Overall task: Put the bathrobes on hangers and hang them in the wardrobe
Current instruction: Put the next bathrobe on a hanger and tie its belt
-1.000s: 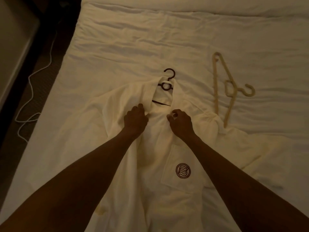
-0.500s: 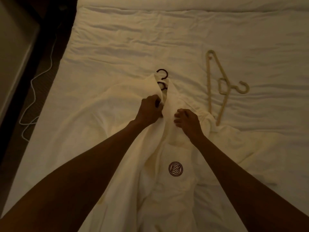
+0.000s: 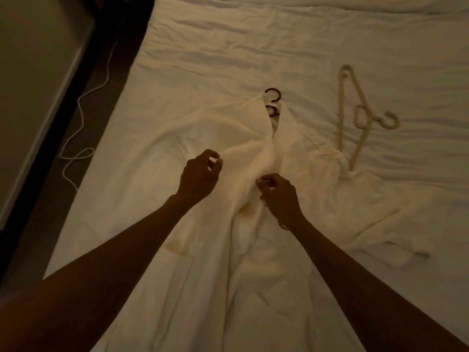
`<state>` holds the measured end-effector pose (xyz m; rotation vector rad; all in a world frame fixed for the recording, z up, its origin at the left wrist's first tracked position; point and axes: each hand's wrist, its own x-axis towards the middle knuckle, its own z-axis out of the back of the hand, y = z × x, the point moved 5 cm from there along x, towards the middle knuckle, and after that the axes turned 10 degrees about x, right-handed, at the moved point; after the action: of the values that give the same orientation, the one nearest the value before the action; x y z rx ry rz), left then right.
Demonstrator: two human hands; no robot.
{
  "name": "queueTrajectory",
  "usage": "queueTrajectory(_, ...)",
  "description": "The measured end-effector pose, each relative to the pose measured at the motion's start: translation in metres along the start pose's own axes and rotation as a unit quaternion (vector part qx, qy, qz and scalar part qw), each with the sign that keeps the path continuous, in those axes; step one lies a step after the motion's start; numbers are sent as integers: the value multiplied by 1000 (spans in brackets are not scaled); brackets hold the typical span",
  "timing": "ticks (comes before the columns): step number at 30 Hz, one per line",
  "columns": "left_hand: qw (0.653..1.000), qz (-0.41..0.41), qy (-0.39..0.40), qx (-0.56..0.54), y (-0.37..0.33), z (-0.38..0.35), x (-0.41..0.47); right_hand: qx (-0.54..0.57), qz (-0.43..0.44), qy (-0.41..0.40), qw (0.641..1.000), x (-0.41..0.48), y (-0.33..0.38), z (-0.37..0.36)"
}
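The bathrobe (image 3: 243,158) lies on the bed (image 3: 228,47), with a dark hanger (image 3: 274,96) poking out at its collar. The left hand (image 3: 200,174) hovers with loosely curled fingers (image 3: 215,156) that hold nothing. The right hand (image 3: 278,193) seems to pinch the robe's front edge. It is best to pull both front edges closed and even, so the robe sits straight.

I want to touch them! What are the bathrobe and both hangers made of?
Bathrobe: soft, matte cream cloth; it creases and bunches. Beige hanger: probably matte plastic, moulded in one piece. Dark hanger: only its hook shows; plastic or wood.
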<state>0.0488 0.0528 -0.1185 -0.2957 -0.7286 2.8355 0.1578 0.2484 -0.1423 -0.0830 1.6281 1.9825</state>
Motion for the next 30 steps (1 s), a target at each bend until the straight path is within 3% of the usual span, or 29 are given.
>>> queueTrajectory(3, 999, 38, -20, 24, 46, 24, -29, -44, -25, -31, 998, -19, -1, -25)
queueTrajectory(9, 997, 73, -9, 30, 108, 53, -63, 40, -133, -57, 989, -41, 4, -54)
queueTrajectory(14, 992, 99, 68, 36, 140, 45, -86, -32, -139, 9, 990, -78, 3, -79)
queueTrajectory(16, 992, 84, 78, 46, 144, 43, -94, -101, -122, 4, 987, -92, 1, -85)
queueTrajectory(19, 994, 53, 72, 59, 149, 46, -103, -138, -74, -140, 978, -107, 10, -68)
queueTrajectory(22, 989, 25, 114, 86, 157, 45, -111, -152, -92, -256, 950, -123, 9, -37)
queueTrajectory(26, 987, 23, 137, 82, 165, 48, -117, -240, -92, -282, 924, -137, 3, -37)
queueTrajectory(28, 983, 36, 173, 55, 169, 44, -123, -292, -12, -280, 914, -144, 11, -62)
queueTrajectory(30, 973, 62, 220, -3, 180, 37, -130, -277, 65, -231, 931, -149, 19, -99)
